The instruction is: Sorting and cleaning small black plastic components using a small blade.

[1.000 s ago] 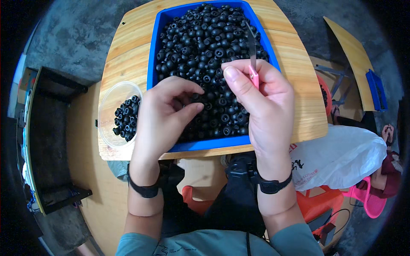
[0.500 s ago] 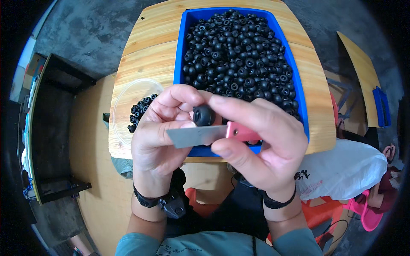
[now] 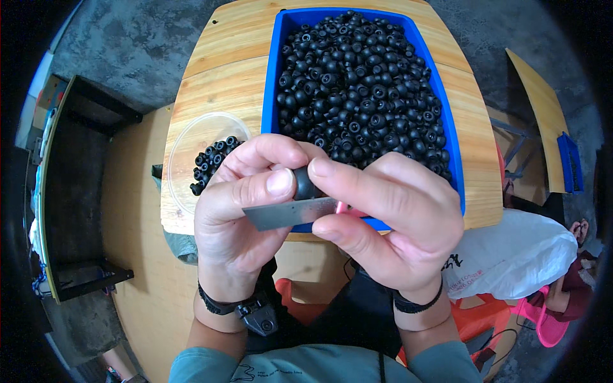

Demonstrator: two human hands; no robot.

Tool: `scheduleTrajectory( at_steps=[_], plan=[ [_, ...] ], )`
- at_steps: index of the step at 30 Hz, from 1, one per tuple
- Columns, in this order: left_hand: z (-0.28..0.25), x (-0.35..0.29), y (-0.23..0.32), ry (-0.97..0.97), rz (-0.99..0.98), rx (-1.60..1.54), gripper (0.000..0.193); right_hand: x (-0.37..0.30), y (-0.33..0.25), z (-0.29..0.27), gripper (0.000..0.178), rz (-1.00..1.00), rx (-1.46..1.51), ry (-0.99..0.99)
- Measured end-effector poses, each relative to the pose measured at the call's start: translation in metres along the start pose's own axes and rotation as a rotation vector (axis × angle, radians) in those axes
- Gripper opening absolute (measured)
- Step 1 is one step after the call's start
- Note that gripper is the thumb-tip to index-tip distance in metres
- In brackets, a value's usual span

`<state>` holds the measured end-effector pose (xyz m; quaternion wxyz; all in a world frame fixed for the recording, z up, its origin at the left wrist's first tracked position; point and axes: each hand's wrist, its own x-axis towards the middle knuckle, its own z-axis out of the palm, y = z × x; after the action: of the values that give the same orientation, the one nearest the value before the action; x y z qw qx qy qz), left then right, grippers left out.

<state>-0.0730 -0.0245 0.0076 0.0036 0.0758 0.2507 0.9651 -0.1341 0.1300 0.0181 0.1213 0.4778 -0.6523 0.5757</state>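
Note:
Between the thumb and fingers of my left hand (image 3: 239,198) is a round black rubber-like part (image 3: 306,183). My right hand (image 3: 396,214) grips the pink handle (image 3: 348,209) of a small knife, and its index fingertip rests against the black part. The knife's flat grey blade (image 3: 287,213) points left, just below the part; whether the edge touches it I cannot tell. Behind my hands a blue tray (image 3: 271,83) holds a heap of similar black parts (image 3: 357,83). Left of my left hand, a clear round container (image 3: 175,150) holds several more black parts (image 3: 211,163).
The tray and container stand on a wooden table (image 3: 217,83). A black-framed shelf (image 3: 76,191) is at the left. On the right are a white plastic bag (image 3: 511,252), an orange stool (image 3: 479,319), a pink stool (image 3: 550,322) and another person's leg (image 3: 565,293).
The black part has turned in my left fingers, so its hole no longer shows. My left thumb has come up onto it, and the blade sits slightly lower and more to the left.

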Motion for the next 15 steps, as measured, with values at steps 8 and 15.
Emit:
scheduleTrajectory(
  at_steps=[8,15],
  plan=[
    [0.004,-0.0015,0.0003,0.051,0.042,0.067,0.019,0.0006,-0.0018,-0.0002,0.034,0.01,0.008,0.022],
    [0.0075,-0.0028,0.0025,0.035,0.043,0.102,0.018,-0.0007,-0.0009,0.0002,0.034,-0.005,0.039,0.022]
  ],
)
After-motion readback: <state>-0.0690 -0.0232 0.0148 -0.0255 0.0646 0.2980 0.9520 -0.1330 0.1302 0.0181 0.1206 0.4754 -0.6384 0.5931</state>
